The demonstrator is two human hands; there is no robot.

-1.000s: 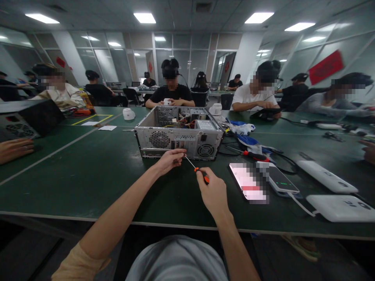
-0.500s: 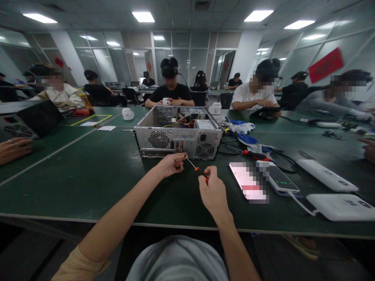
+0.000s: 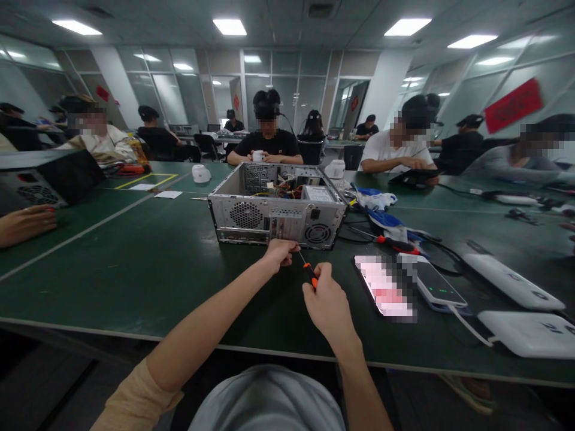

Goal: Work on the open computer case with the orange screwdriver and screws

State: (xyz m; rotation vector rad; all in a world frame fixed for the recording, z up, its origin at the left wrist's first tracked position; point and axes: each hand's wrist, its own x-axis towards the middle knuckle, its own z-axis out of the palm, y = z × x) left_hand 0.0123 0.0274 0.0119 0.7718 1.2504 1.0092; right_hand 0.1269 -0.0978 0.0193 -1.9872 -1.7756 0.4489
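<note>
An open metal computer case [image 3: 287,209] lies on the green table, its vented back panel facing me and cables showing inside. My right hand [image 3: 327,296] is wrapped round the orange and black handle of a screwdriver [image 3: 309,274], whose thin shaft points up and left. Close to the shaft's tip, my left hand [image 3: 283,252] has its fingers pinched together just in front of the case's lower edge. Whatever those fingers hold is too small to make out.
Right of my hands lie a lit phone [image 3: 384,287], a second phone [image 3: 438,281] and white power banks [image 3: 512,281]. Behind them are a red-black screwdriver [image 3: 398,244], cables and blue-white gloves [image 3: 384,218]. Another person's hand [image 3: 29,224] rests at the far left.
My left hand has shifted slightly right along the case's lower edge, still pinched near the screwdriver's tip. My right hand keeps its grip. The whole view has moved a little.
</note>
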